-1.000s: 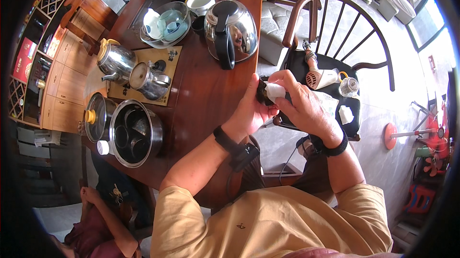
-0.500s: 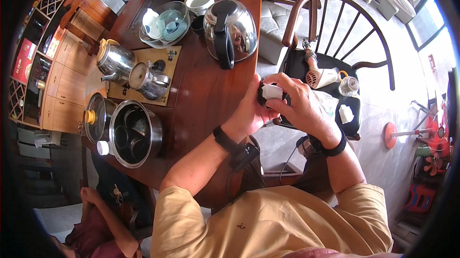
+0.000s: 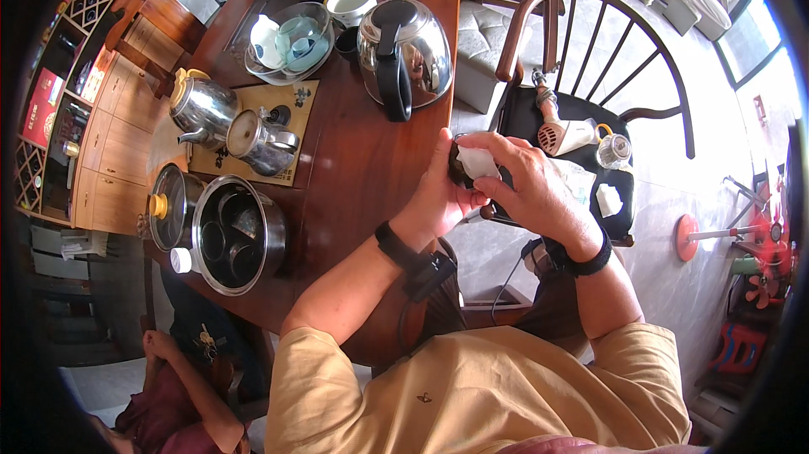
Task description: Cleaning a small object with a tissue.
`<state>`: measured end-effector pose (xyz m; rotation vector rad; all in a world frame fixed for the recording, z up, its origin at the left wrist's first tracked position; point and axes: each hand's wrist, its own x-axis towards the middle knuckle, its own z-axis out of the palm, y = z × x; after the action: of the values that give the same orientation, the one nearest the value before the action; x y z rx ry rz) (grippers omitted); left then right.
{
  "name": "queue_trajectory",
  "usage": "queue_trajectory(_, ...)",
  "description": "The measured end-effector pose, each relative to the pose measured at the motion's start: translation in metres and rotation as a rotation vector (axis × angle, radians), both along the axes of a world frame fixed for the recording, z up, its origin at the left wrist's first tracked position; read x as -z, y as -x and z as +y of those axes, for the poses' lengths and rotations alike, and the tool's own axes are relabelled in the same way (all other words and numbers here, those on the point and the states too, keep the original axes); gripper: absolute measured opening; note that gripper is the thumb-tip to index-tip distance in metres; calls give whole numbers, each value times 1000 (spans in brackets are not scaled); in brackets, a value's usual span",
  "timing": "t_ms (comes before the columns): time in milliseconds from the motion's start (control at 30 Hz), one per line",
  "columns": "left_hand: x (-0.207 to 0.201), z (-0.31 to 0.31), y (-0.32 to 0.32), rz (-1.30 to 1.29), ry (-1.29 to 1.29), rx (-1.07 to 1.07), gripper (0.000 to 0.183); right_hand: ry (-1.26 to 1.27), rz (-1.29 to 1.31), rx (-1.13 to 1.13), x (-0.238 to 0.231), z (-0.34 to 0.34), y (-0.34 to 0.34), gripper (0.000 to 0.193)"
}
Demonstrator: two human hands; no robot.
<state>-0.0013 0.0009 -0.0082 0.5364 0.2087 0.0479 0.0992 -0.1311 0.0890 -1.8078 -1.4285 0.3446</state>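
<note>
Just off the table's right edge, my left hand [image 3: 440, 193] is wrapped round a small dark rounded thing [image 3: 458, 171], perhaps a cup, mostly hidden by fingers. My right hand [image 3: 524, 174] pinches a white pad [image 3: 478, 162] against it; whether this is a sponge or folded tissue I cannot tell. Both hands are close together. On the table beyond them stands a shiny steel kettle [image 3: 413, 58] with a black handle. A steel pot [image 3: 275, 239] to the left holds several dark cups in it.
Two metal teapots [image 3: 263, 144] stand on a board. Behind are a glass bowl [image 3: 288, 75] of dishes and a white bowl [image 3: 351, 4]. A glass lid [image 3: 179, 201] lies beside the pot. Right, a chair [image 3: 581, 109] carries several items. Another person [image 3: 181, 395] sits lower left.
My right fingers have shifted slightly with the white pad, which is now turned differently against the dark thing. The left hand has barely moved, and the table things stay put.
</note>
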Motion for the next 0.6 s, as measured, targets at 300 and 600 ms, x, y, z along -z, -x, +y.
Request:
queue_trajectory(300,-13,-5,0,-45,-88,11,65,-50,128,84,5,4,-2,26)
queue_trajectory(600,-7,-5,-1,-37,-110,-3,63,-69,189,-8,4,3,-6,32)
